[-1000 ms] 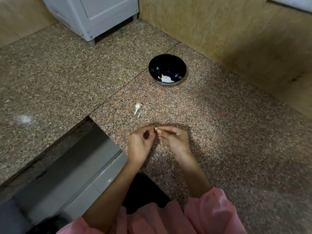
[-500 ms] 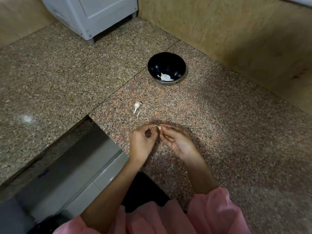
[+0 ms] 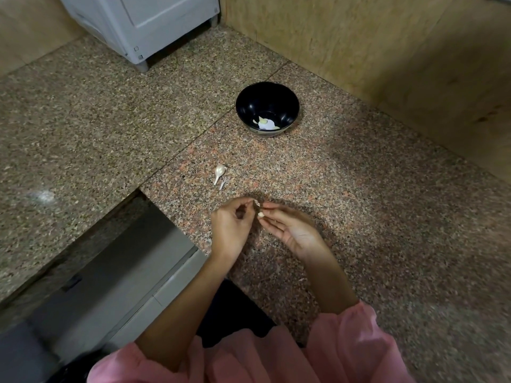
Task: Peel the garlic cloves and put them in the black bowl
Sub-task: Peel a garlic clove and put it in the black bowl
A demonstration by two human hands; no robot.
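The speckled pink-and-grey polished granite counter (image 3: pixel 359 217) carries everything, hard and glossy, with a seam running toward eleven o'clock. At twelve o'clock from the hands sits the round black glossy bowl (image 3: pixel 267 107), already holding a pale peeled clove and some papery scraps. A half-second ago the right hand's fingers were bunched at the clove; now the right hand (image 3: pixel 290 230) lies flatter, palm up, its thumb and forefinger pinching the small cream garlic clove (image 3: pixel 260 214). The left hand (image 3: pixel 231 228) has curled fingers nipping a thin white flake of skin (image 3: pixel 256 203) lifted just above the clove. I judge the skin is coming away, so the drop into the bowl is close. At eleven o'clock, near the hands, lie a small pearly unpeeled garlic clove with a tail (image 3: pixel 219 172) and a tiny dry stem scrap (image 3: pixel 223 184).
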